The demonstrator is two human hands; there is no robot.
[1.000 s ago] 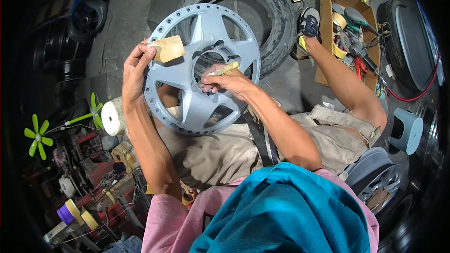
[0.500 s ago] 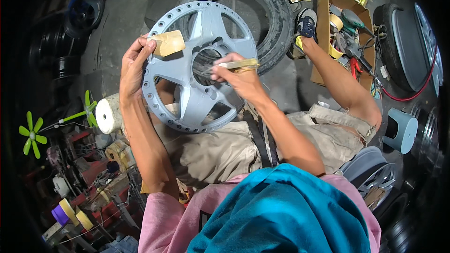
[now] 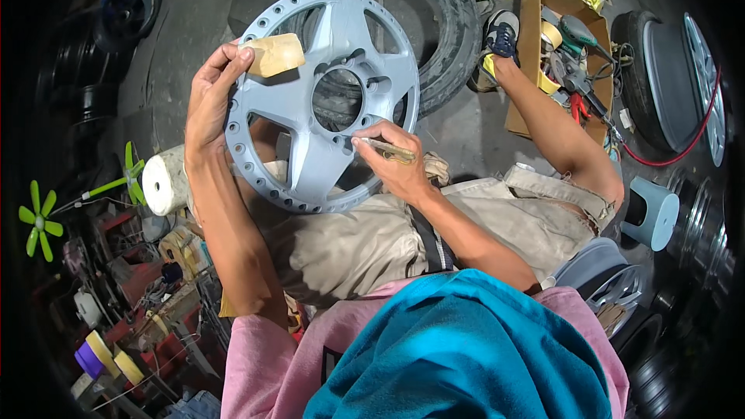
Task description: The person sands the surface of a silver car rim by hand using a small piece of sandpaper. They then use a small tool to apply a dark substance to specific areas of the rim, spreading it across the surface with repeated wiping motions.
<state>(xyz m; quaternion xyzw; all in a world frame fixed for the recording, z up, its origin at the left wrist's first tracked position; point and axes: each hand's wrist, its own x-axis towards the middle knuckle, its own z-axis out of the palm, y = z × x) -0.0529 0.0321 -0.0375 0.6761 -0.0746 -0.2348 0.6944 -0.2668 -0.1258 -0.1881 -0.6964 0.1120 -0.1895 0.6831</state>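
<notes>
A grey five-spoke wheel face [image 3: 314, 159] with small holes around its rim rests tilted on my lap. My left hand [image 3: 209, 101] is closed on the wheel's left rim. Under that thumb is a tan, rectangular flat piece [image 3: 277, 55], lying over the upper left spoke; its material is unclear. In my right hand [image 3: 402, 171] the fingers pinch a narrow tan strip-like piece [image 3: 392, 150]. Those fingertips are at the lower spoke, by the small bolt holes just below the round centre opening. Part of the strip is hidden by the fingers.
A loose tyre [image 3: 458, 54] lies on the floor beyond the wheel. Right of my foot, a cardboard box [image 3: 521, 77] holds power tools and tape rolls. A red hose [image 3: 675, 161], a light-blue stool [image 3: 658, 217] and more wheels are at right. A white roll [image 3: 161, 185] and green fan [image 3: 40, 222] are at left.
My right hand has moved down from across the centre opening to the lower spoke, still holding the strip. The wheel and left hand appear slightly further left in view.
</notes>
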